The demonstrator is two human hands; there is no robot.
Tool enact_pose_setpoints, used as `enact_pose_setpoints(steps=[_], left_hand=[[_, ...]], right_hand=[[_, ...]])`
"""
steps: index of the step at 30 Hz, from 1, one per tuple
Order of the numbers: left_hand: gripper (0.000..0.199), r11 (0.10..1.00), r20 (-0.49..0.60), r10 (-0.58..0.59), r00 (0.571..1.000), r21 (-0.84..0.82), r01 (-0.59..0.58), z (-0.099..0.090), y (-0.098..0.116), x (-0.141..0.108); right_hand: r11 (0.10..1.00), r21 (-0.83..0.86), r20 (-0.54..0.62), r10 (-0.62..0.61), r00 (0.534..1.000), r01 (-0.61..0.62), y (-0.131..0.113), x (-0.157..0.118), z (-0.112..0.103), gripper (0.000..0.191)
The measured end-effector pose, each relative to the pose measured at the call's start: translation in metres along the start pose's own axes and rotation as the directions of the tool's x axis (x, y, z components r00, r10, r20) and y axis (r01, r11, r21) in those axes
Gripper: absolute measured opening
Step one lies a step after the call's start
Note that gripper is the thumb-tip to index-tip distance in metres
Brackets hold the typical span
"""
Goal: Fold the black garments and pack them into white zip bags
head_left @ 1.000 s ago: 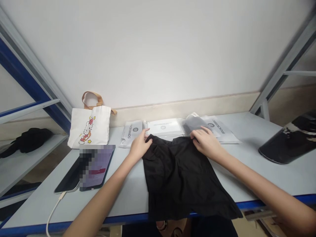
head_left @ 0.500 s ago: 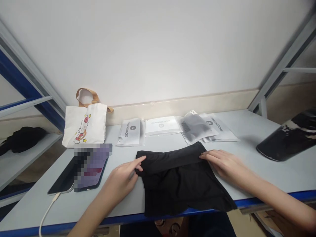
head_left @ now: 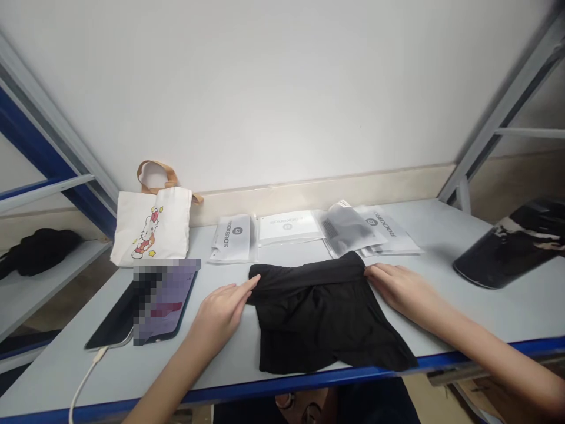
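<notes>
A black piece of fabric [head_left: 318, 330] lies spread on the table in front of me. Its far part is folded over in a band, and its near edge reaches the table's front rim. At the band's left end is my left hand [head_left: 223, 306], fingers together and fingertips on the fabric; its thumb is hidden. My right hand [head_left: 404, 288] has its fingertips pressed together at the band's right end. Both hands appear to grip the fabric's edges. The fabric's exact kind cannot be made out.
Along the wall lie several clear packets [head_left: 233, 237] printed ROCKBROS, one with dark contents [head_left: 353, 227]. A white tote bag [head_left: 152, 227] stands at the left. Before it lie a phone [head_left: 179, 306] and a white cable [head_left: 86, 377]. A dark cylindrical object [head_left: 498, 253] sits at the right.
The fabric has shifted slightly away from me, and its near edge hangs less over the rim. My left fingers are straighter; my right hand has moved slightly right.
</notes>
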State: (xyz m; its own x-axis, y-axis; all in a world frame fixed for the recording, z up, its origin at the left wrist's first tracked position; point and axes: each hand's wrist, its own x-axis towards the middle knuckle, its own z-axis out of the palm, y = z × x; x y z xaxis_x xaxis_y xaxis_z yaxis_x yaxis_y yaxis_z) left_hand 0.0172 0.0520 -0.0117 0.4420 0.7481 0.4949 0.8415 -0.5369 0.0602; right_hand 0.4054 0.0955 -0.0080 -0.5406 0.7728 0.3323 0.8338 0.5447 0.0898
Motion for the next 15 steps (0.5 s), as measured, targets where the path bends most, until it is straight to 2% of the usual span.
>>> enact_pose_setpoints(steps=[3, 6, 10, 13, 15], left_hand=[[0.041, 0.995, -0.074, 0.030, 0.997, 0.098, -0.022, 0.003, -0.005, -0.003], [0.045, 0.995, -0.059, 0.018, 0.998, 0.100, -0.012, 0.003, -0.002, -0.001], [0.043, 0.998, 0.034, -0.030, 0.999, -0.051, 0.031, -0.020, 0.020, -0.002], [0.055, 0.974, 0.165, -0.008, 0.986, -0.223, 0.045, -0.037, 0.044, -0.013], [0.066, 0.942, 0.244, 0.035, 0.969, -0.332, 0.049, -0.037, 0.056, -0.025]], right_hand=[[1.000, -0.012, -0.037, 0.008, 0.999, -0.008, 0.003, 0.001, 0.005, 0.021], [1.000, 0.017, -0.072, 0.011, 0.997, -0.010, -0.001, 0.001, 0.003, 0.022], [0.991, 0.131, -0.076, 0.026, 0.997, -0.016, -0.025, -0.015, -0.019, 0.030], [0.966, 0.258, 0.075, -0.037, 0.996, 0.016, -0.049, -0.042, -0.033, 0.051], [0.954, 0.300, 0.119, -0.054, 0.991, 0.016, -0.057, -0.059, -0.034, 0.052]])
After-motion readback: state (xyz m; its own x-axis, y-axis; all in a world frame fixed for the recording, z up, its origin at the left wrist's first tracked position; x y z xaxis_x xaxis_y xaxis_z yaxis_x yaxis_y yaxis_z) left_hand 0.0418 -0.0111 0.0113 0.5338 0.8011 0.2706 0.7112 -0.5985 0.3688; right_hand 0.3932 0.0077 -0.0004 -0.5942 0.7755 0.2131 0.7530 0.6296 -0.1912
